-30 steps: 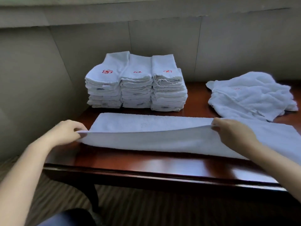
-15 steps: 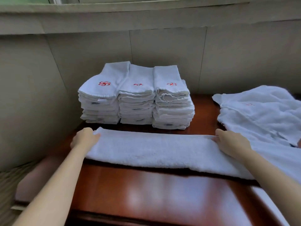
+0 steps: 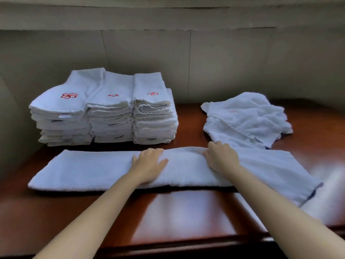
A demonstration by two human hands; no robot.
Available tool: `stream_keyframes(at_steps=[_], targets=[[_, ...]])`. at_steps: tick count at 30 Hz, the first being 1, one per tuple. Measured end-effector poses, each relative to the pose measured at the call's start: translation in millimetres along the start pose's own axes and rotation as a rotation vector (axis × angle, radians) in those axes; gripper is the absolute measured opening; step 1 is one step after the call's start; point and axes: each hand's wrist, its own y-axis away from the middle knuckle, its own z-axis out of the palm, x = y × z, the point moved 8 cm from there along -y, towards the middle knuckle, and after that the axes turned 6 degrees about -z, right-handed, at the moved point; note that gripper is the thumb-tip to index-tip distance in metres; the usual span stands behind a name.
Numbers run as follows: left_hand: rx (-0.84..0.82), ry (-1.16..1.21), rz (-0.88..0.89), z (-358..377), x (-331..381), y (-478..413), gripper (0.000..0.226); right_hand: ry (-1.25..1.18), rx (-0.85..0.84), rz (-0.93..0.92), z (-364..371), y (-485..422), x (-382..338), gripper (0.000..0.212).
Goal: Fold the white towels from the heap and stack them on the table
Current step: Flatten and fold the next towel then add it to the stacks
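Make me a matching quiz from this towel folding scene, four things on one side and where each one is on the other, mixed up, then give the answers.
Things:
1. folded stacks
2. loose heap
3. long towel
4. left hand

Places:
A. back right of the table
B. lying across the table's middle
C. back left, by the wall
D. flat on the long towel, beside the right hand

Pairs: 1-C, 2-A, 3-B, 4-D

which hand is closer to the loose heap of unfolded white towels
Right. The right hand sits at the heap of unfolded white towels' near edge; the left hand lies farther left.
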Motion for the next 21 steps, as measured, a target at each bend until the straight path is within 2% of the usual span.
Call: stream_keyframes(at_steps=[2,4,9,11,13,14,16,19,21], targets=[[-0.036,-0.043,-0.033,12,0,4,0.054,0.098,-0.005,-0.04,-2,10,1,0.016],[-0.049,-0.064,-0.036,15,-1,6,0.056,0.144,-0.06,-0.036,-7,24,17,0.023],[-0.106,-0.125,0.027,18,-3,19,0.058,0.032,-0.191,-0.135,-17,61,42,0.02],[-0.138,-0.151,0.046,20,-6,24,0.057,-0.087,-0.226,-0.149,-24,74,52,0.033],[-0.15,-0.143,0.044,20,-9,27,0.056,-0.279,-0.282,-0.072,-34,84,73,0.047],[-0.145,-0.128,0.033,19,-10,27,0.056,-0.332,-0.295,-0.02,-41,87,87,0.047],[-0.114,-0.099,0.001,16,-9,24,0.055,-0.3,-0.252,0.094,-55,90,123,0.037],[0.009,-0.044,-0.034,3,-1,17,0.049,-0.142,-0.123,0.325,-75,95,174,0.01],[0.095,0.014,-0.042,-7,2,14,0.041,-0.128,-0.078,0.462,-77,100,194,0.011]])
